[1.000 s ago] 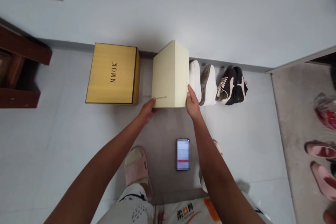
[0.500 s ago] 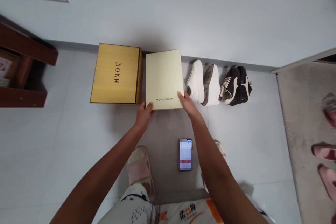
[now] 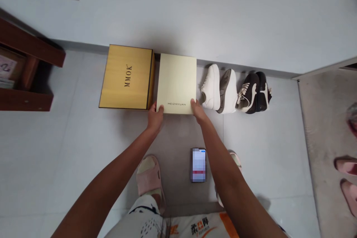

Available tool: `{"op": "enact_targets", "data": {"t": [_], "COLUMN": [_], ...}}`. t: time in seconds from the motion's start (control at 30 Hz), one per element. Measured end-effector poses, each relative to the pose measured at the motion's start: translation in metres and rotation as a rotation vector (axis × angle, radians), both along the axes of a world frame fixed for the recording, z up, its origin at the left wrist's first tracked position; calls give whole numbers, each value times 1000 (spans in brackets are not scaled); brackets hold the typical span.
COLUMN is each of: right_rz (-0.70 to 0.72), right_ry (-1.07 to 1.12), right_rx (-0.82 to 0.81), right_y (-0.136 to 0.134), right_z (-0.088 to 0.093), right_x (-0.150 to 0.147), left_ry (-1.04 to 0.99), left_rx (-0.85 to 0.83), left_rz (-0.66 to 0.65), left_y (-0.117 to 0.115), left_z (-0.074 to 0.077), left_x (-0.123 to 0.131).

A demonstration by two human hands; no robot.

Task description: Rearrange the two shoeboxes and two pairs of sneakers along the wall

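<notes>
A cream box [image 3: 176, 83] printed MEIZHIYUAN sits square on the floor tiles by the skirting, right next to a gold MMOK box [image 3: 126, 77]. My left hand [image 3: 155, 117] grips the cream box's near left corner. My right hand [image 3: 199, 112] holds its near right corner, close to a white sneaker [image 3: 212, 87]. Beyond that sneaker stand its white partner [image 3: 228, 91] and a black-and-white pair of sneakers [image 3: 253, 93].
A phone [image 3: 198, 165], its screen blurred, lies on the floor between my forearms. My feet wear pink slippers [image 3: 148, 175]. A dark wooden shelf [image 3: 25, 63] stands at left, and more pink slippers [image 3: 347, 167] lie on a concrete floor [image 3: 320, 137] at right.
The cream box has tilted down from a leaning, angled pose to sit square beside the gold box. Both hands have stayed at its near corners and moved with it.
</notes>
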State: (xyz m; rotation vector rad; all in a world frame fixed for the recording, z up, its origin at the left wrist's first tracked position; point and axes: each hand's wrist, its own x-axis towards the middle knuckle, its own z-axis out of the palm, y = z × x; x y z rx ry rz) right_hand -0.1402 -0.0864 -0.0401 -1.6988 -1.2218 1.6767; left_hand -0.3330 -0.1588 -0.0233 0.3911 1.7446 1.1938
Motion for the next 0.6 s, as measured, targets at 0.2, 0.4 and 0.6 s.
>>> {"op": "enact_targets", "data": {"t": [0.2,0.4,0.6], "right_rz": [60,228,538], "right_ry": [-87,-243,-493], "right_rx": [31,143,300], "right_y": [7,22,29], "right_z": [3,20,81], "right_x": [0,6,114], "left_ry": [13,219,599], "left_rx": [41,6,216], "left_rz": [12,-43,-268], "left_y": [9,7,-17], "left_z": [-4,8,54], "left_x": [3,6,33]}}
